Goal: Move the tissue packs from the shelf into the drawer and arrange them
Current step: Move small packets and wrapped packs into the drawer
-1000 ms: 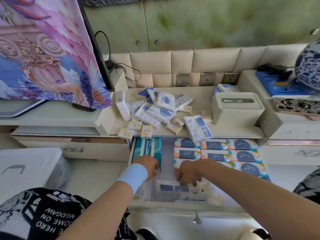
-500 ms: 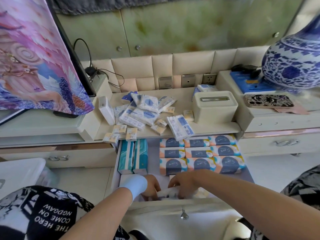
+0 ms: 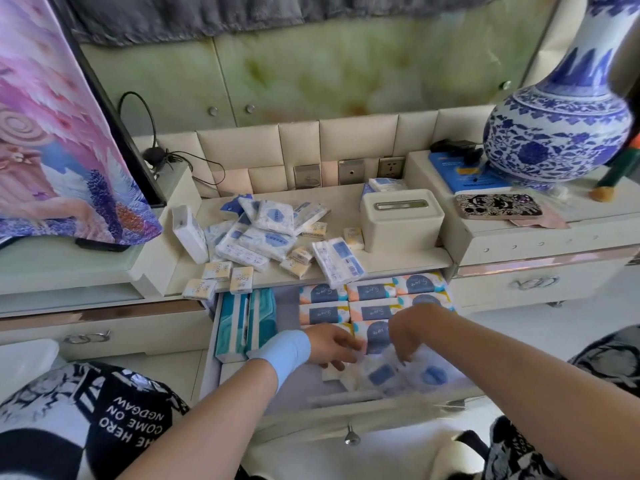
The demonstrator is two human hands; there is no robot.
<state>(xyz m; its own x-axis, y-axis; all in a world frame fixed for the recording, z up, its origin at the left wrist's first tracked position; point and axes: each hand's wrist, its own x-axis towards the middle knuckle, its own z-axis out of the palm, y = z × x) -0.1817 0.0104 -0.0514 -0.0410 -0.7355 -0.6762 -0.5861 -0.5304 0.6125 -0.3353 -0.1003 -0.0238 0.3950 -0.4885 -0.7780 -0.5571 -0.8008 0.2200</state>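
Several white tissue packs (image 3: 398,374) now lie uncovered under both hands at the drawer (image 3: 212,355) front; the hands have eased back. The left hand (image 3: 330,344) touches them, fingers loosely spread; the right hand (image 3: 405,336) is too blurred to tell its grip. Beyond the hands, the loose pile (image 3: 263,233) waits on the shelf (image 3: 408,259), so much moving remains.

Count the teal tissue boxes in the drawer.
2. One teal box sits against the drawer's left wall; the second teal box is beside it, on its right. Others could hide under the shelf.

Pale blue wristband (image 3: 285,351) — black-and-white lettered clothing (image 3: 86,420).
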